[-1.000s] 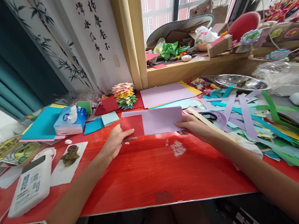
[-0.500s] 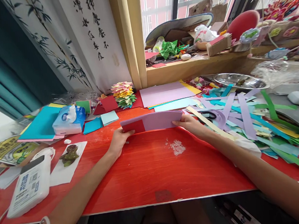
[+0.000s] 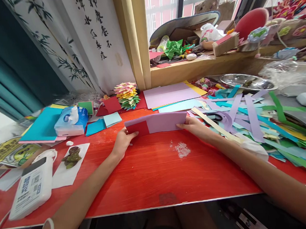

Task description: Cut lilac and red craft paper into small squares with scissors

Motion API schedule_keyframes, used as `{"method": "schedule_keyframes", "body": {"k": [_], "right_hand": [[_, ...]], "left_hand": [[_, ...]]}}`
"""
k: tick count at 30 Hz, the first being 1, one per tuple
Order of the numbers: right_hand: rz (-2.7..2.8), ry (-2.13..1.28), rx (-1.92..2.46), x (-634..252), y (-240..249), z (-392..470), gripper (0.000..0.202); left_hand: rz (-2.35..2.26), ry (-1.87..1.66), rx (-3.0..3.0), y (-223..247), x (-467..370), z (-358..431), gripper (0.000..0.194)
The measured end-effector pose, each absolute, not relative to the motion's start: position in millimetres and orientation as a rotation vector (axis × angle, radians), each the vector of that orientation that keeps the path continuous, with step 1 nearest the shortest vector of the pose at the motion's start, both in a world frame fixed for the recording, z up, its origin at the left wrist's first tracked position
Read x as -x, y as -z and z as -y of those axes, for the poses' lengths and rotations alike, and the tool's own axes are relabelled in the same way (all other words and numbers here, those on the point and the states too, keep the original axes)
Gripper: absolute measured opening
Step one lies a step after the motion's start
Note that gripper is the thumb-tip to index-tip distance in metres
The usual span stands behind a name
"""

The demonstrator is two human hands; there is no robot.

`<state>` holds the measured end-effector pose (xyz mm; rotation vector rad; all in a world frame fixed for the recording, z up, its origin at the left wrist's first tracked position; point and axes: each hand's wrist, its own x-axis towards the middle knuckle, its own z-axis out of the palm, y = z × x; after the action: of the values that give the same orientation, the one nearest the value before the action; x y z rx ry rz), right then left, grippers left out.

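Observation:
A long strip of purple paper (image 3: 166,122) is stretched between my two hands, raised at a tilt over the red table. Against its left end lies a red paper square (image 3: 141,128). My left hand (image 3: 122,141) is closed on that end, its thumb in front over the red square and its fingers behind. At the other end my right hand (image 3: 192,125) pinches the purple paper, thumb in front. Small white scraps (image 3: 182,149) lie on the table (image 3: 147,178) below the paper.
Cut paper strips (image 3: 254,117) and black-handled scissors (image 3: 214,116) lie at right. Behind are purple sheets (image 3: 170,94) and a folded-paper stack (image 3: 127,96). Blue squares (image 3: 95,127), a tissue pack (image 3: 71,121) and a white device (image 3: 31,189) sit at left.
Both hands keep their hold on the papers, almost unmoved. The whole view has shifted very slightly.

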<state>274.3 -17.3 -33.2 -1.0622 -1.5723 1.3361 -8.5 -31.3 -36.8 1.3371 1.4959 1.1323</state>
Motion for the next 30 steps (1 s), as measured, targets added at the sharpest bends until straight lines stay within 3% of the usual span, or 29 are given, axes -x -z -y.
{"method": "schedule_keyframes", "body": {"k": [15, 30], "right_hand": [[1.619, -1.253, 0.998, -276.0, 35.6, 13.5, 0.037], [1.534, -1.371, 1.046, -279.0, 16.8, 19.5, 0.030]], "left_hand": [[-1.521, -1.056, -1.425, 32.8, 10.9, 28.1, 0.043], [-1.450, -1.010, -1.354, 22.9, 12.9, 30.9, 0.041]]}}
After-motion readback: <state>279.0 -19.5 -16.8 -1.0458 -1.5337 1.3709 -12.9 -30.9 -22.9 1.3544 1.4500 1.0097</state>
